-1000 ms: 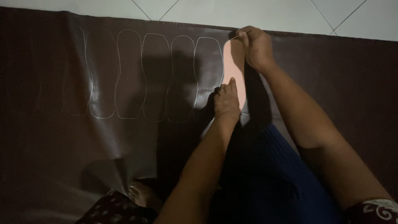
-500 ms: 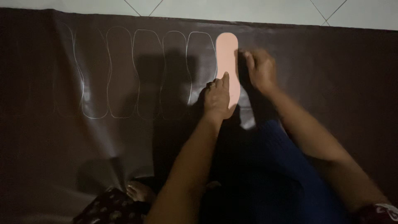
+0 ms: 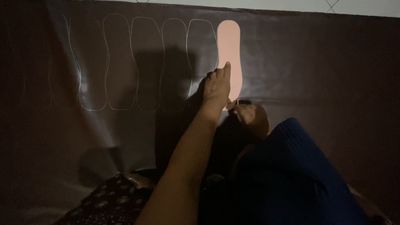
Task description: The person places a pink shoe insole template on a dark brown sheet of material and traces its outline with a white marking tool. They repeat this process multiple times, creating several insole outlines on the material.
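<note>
A pale pink sole-shaped template (image 3: 230,50) lies on a dark brown sheet (image 3: 325,83). My left hand (image 3: 217,86) rests flat on the template's left edge, fingers pointing up, pressing it down. My right hand (image 3: 249,115) sits at the template's lower end, fingers pinched on a thin marking tool whose tip touches the sheet. Several thin outlines of the same sole shape (image 3: 148,62) run in a row to the left of the template.
White floor tiles (image 3: 291,5) show beyond the sheet's far edge. A blue-clad knee (image 3: 291,166) rises at lower right, and patterned dark fabric (image 3: 112,200) lies at lower left. The sheet stretches plain to the right of the template.
My right hand has travelled from the template's top, down its right side, to its lower end. The left hand has stayed on the template. The view shifted closer.
</note>
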